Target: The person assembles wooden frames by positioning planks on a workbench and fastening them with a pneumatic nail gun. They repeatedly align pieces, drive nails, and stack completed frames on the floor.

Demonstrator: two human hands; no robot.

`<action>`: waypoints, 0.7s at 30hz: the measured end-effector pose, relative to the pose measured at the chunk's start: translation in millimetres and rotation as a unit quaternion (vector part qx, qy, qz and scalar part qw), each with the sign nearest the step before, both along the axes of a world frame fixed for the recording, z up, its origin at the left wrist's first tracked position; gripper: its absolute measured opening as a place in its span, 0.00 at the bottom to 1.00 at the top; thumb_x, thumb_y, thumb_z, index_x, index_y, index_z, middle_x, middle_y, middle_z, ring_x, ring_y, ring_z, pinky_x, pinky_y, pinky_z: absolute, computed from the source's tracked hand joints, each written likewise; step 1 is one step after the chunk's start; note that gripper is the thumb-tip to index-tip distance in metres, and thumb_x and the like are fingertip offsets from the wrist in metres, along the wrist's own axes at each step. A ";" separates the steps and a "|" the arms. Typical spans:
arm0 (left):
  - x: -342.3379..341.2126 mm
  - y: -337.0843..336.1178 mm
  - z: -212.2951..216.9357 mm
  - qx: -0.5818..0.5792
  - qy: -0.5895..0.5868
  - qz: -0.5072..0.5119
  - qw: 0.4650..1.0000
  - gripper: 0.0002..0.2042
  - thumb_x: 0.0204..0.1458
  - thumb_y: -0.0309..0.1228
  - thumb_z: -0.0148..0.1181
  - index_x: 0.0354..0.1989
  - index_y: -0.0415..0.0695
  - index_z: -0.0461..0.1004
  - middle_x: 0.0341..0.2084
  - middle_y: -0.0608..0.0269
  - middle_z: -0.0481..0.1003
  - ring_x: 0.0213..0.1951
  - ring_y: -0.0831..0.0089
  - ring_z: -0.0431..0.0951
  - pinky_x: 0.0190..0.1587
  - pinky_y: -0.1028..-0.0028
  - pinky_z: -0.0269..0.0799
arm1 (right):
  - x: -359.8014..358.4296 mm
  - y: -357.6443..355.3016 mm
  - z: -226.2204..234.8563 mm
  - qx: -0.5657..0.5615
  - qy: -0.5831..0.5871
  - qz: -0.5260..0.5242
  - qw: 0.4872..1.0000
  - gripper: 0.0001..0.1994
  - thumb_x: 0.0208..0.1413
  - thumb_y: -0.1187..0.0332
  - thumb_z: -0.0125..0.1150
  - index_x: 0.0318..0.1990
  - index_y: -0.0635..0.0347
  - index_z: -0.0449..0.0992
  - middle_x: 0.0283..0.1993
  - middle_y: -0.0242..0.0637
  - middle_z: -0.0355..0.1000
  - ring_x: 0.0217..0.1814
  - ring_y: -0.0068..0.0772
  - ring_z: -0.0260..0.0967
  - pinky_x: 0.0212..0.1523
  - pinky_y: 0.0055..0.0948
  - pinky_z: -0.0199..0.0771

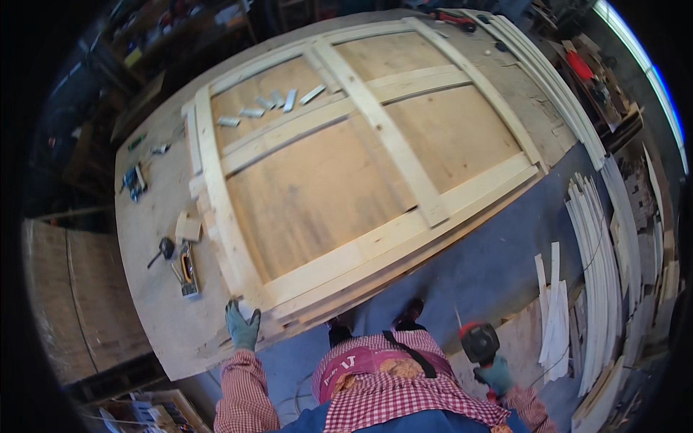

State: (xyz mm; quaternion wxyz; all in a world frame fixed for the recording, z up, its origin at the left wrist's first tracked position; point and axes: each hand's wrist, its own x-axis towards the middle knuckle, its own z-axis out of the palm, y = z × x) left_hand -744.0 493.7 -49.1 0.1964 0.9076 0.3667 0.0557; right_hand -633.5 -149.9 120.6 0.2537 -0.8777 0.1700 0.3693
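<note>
My left hand point(242, 326), in a grey-green glove, lies at the near left corner of a pale wooden frame point(220, 173). Its thumb and fingers are spread apart, not wrapped round the wood. The frame rests on a wide worktable point(155, 249), with crossing slats over brown boards. Down at my right side, my gloved right hand point(496, 375) is closed round the handle of a red-and-black handheld power tool point(479, 341). The tool is off the table, beside my checked apron point(404, 386); its exact kind is hard to make out. Several small metal plates point(253, 112) lie on the frame's far left panel.
On the table's left sit a yellow-and-black hand tool point(188, 270), a small wood block point(189, 228), a dark round item point(166, 248) and a blue tool point(134, 182). Another red-and-black tool point(456, 20) lies at the far edge. Long pale strips point(595, 267) are stacked at right.
</note>
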 end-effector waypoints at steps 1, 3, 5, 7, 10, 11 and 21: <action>6.9 -19.5 -1.9 0.012 -0.014 0.002 1.000 0.38 0.44 0.40 0.69 0.60 0.32 0.58 0.59 0.41 0.62 0.62 0.46 0.58 0.65 0.58 0.53 | -3.4 -18.6 4.7 -0.009 0.001 -0.021 1.000 0.16 0.40 0.65 0.67 0.36 0.66 0.76 0.21 0.41 0.76 0.21 0.34 0.76 0.28 0.33 0.77; 29.9 -58.1 -4.5 0.040 -0.046 0.002 0.998 0.37 0.46 0.39 0.67 0.60 0.32 0.58 0.57 0.41 0.63 0.61 0.47 0.60 0.64 0.58 0.54 | -6.8 -53.7 1.0 0.059 0.005 -0.104 0.993 0.14 0.40 0.67 0.67 0.34 0.67 0.76 0.20 0.40 0.75 0.20 0.32 0.74 0.25 0.31 0.77; 71.8 -112.9 -1.6 0.022 -0.062 -0.042 0.997 0.32 0.47 0.37 0.65 0.58 0.33 0.60 0.55 0.41 0.65 0.59 0.46 0.62 0.63 0.58 0.55 | -2.8 -78.4 11.1 0.105 0.002 -0.189 0.976 0.12 0.41 0.70 0.67 0.32 0.68 0.76 0.19 0.40 0.75 0.18 0.31 0.74 0.23 0.30 0.76; 122.7 -173.0 1.2 -0.006 -0.099 -0.106 0.989 0.31 0.47 0.35 0.65 0.57 0.33 0.61 0.54 0.41 0.65 0.59 0.46 0.62 0.63 0.58 0.56 | 4.3 -118.0 7.3 0.085 -0.003 -0.212 0.974 0.11 0.41 0.71 0.67 0.32 0.69 0.77 0.20 0.40 0.75 0.19 0.32 0.73 0.23 0.31 0.76; 207.9 -245.2 28.8 -0.015 -0.116 -0.205 0.972 0.29 0.47 0.33 0.65 0.57 0.36 0.62 0.56 0.41 0.64 0.60 0.46 0.61 0.63 0.57 0.56 | 38.1 -156.7 1.8 0.070 0.030 -0.263 0.962 0.15 0.41 0.69 0.70 0.37 0.66 0.79 0.25 0.38 0.76 0.23 0.31 0.74 0.25 0.33 0.76; 246.1 -269.2 48.5 -0.017 -0.120 -0.248 0.961 0.29 0.48 0.34 0.64 0.58 0.36 0.62 0.57 0.42 0.63 0.61 0.45 0.60 0.64 0.57 0.55 | 52.3 -166.6 8.0 0.082 0.022 -0.293 0.952 0.15 0.40 0.69 0.71 0.38 0.66 0.79 0.26 0.38 0.76 0.23 0.31 0.74 0.25 0.33 0.76; 522.7 -354.5 57.9 -0.017 -0.180 -0.321 0.930 0.28 0.50 0.34 0.62 0.59 0.40 0.63 0.60 0.45 0.62 0.63 0.46 0.59 0.65 0.53 0.53 | 288.5 -251.5 46.9 0.199 -0.114 -0.282 0.932 0.15 0.40 0.79 0.66 0.38 0.70 0.71 0.23 0.41 0.71 0.18 0.34 0.72 0.19 0.32 0.75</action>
